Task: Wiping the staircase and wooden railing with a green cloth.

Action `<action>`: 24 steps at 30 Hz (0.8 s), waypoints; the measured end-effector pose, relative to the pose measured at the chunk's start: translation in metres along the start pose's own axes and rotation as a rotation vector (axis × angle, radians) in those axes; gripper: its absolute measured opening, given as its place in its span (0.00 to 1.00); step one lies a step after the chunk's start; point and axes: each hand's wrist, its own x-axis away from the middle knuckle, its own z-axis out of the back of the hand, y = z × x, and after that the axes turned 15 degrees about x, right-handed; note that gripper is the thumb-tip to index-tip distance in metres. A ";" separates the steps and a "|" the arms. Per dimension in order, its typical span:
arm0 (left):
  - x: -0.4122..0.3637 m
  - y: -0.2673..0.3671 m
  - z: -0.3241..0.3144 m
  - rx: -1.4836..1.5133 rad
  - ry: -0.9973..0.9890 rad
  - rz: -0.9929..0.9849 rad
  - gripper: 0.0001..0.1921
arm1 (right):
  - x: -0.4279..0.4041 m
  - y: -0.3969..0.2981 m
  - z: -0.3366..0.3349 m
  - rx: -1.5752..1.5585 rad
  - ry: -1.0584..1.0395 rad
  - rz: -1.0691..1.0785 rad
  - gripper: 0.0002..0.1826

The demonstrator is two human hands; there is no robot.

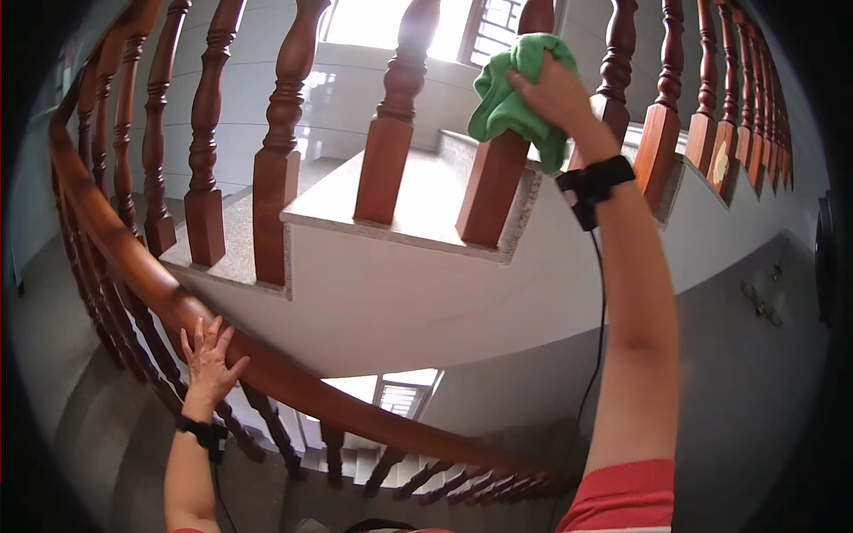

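Note:
My right hand (550, 93) is stretched out across the stairwell and grips a green cloth (510, 110). The cloth is bunched against a turned wooden baluster (496, 190), around the upper part of its square base, and hides that stretch of it. My left hand (210, 360) rests with spread fingers on the curved wooden handrail (273, 366) nearer to me. It holds nothing else. Black straps with small devices sit on both wrists, and a thin cable (595, 320) hangs from the right one.
More wooden balusters (383, 170) stand along the stone-edged steps (426, 186) opposite. Beneath them runs the white side of the stair (400, 300). Past the near handrail the stairwell drops to a lower flight (373, 466). A window (400, 23) is bright at the top, and a light fixture (762, 301) is at right.

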 end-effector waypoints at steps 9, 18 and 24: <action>-0.068 -0.059 0.050 0.041 -0.035 -0.190 0.24 | 0.040 -0.069 -0.008 0.223 -0.333 0.046 0.25; -0.066 -0.063 0.049 0.029 -0.046 -0.205 0.24 | 0.142 -0.085 0.005 -0.216 -0.624 -0.164 0.21; -0.067 -0.059 0.053 0.027 -0.054 -0.203 0.25 | 0.198 0.009 0.063 0.088 -1.312 0.010 0.20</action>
